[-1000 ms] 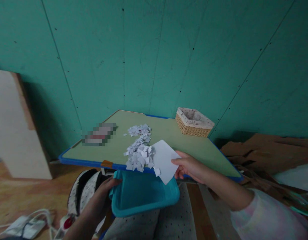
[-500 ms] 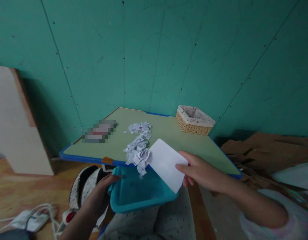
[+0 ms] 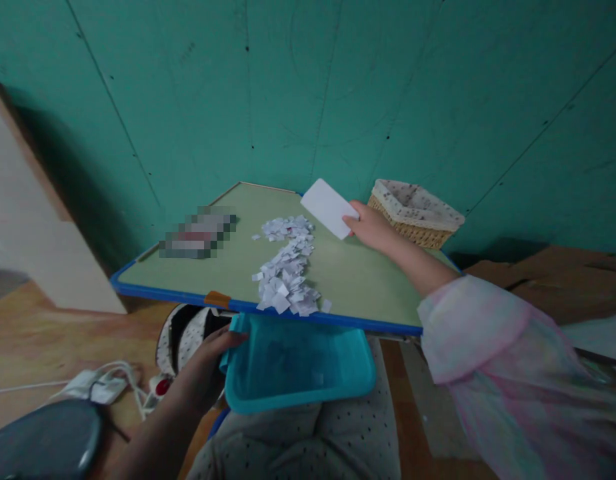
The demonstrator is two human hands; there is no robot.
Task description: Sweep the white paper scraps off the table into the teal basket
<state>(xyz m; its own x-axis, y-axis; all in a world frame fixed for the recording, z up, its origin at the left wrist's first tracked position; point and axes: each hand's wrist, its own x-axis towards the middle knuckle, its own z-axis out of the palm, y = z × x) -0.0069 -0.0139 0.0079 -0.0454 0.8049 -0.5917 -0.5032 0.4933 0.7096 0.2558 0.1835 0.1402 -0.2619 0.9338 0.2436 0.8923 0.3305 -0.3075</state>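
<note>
My left hand (image 3: 213,360) grips the left rim of a turquoise plastic bin (image 3: 298,400), its thumb over the edge. The bin sits over my lap, its far rim just under the front edge of the table (image 3: 368,280). My right hand (image 3: 371,223) pinches a white card (image 3: 328,207) by one corner and holds it above the back of the table. Left of and below the card, torn white paper scraps (image 3: 285,273) lie in a curved heap that reaches the front edge. A small pale scrap seems to lie inside the bin.
At the back right stands a wicker basket (image 3: 418,213) with a cloth lining. A blurred flat object (image 3: 198,233) lies on the table's left side. A white power strip (image 3: 95,387) and cables are on the floor at left. Cardboard (image 3: 553,280) is stacked at right.
My right hand has carried the card from over the bin up to the back of the table. Scraps that hung over the front edge now lie on the tabletop. My left hand keeps its hold.
</note>
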